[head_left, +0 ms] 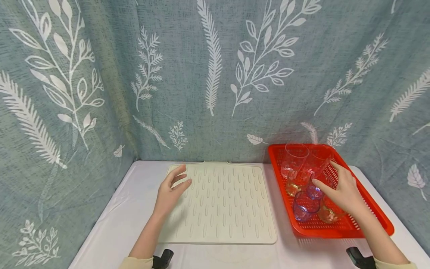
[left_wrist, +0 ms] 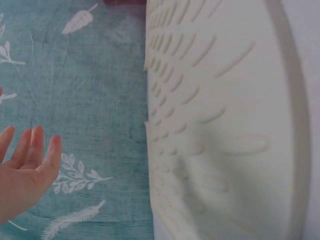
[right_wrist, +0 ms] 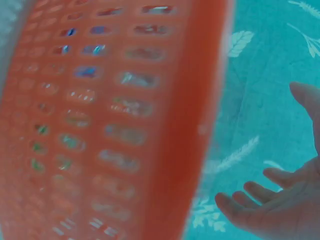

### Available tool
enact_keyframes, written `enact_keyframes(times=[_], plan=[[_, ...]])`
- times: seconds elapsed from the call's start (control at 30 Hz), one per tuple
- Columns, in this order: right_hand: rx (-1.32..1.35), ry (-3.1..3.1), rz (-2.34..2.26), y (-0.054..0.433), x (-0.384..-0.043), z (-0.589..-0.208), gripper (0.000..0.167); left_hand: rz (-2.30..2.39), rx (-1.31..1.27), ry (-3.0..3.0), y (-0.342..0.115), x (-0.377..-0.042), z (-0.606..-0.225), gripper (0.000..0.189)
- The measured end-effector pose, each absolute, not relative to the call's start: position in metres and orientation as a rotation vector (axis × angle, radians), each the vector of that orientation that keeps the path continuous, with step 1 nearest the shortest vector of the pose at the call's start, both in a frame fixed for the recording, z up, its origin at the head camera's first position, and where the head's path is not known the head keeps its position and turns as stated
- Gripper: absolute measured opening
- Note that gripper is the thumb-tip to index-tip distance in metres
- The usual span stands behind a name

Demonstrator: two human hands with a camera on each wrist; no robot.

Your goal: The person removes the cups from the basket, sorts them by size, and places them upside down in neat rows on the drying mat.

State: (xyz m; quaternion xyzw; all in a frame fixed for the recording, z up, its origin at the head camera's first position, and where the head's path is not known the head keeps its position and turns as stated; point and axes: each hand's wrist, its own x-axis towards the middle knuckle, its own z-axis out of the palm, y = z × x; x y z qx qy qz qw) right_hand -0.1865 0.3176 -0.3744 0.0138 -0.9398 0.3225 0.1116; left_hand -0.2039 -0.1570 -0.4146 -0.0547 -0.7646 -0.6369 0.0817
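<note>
My left hand (head_left: 171, 192) hovers above the left part of a cream drying mat (head_left: 228, 201), fingers loosely bent with nothing between them. In the left wrist view the same hand (left_wrist: 27, 165) shows relaxed fingers against the curtain. Over a red plastic basket (head_left: 373, 209) is my right hand (head_left: 344, 190), thumb and fingers spread apart and holding nothing. Inside the basket stand several drinking glasses: a tall clear glass (head_left: 290, 160) at the back, a yellowish glass (head_left: 294, 186), a purple glass (head_left: 304, 209) and an amber glass (head_left: 328, 216), partly beneath the right hand.
A white tabletop (head_left: 127, 209) carries the mat and the basket, the basket standing to the mat's right. Behind and at both sides hangs a blue-green curtain (head_left: 188, 74) with white leaf prints. Slotted basket walls (right_wrist: 170, 130) fill much of the right wrist view.
</note>
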Motion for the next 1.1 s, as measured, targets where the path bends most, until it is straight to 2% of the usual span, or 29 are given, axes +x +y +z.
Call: enact_keyframes(times=[0.27, 0.63, 0.93, 1.1], plan=[[0.047, -2.756, 0.899, 0.336, -0.177, -0.392, 0.098, -2.001, -0.115, -2.262, -0.148, -0.195, -0.423, 0.056], [0.010, -2.980, 0.831, 0.357, -0.172, -0.405, 0.115, -2.085, -0.102, -2.263, -0.138, -0.184, -0.442, 0.056], [0.100, -2.986, 0.891, 0.365, -0.173, -0.418, 0.101, -2.119, -0.110, -2.268, -0.134, -0.178, -0.450, 0.055], [0.062, -3.042, 0.981, 0.370, -0.175, -0.422, 0.101, -2.137, -0.118, -2.270, -0.132, -0.176, -0.454, 0.054]])
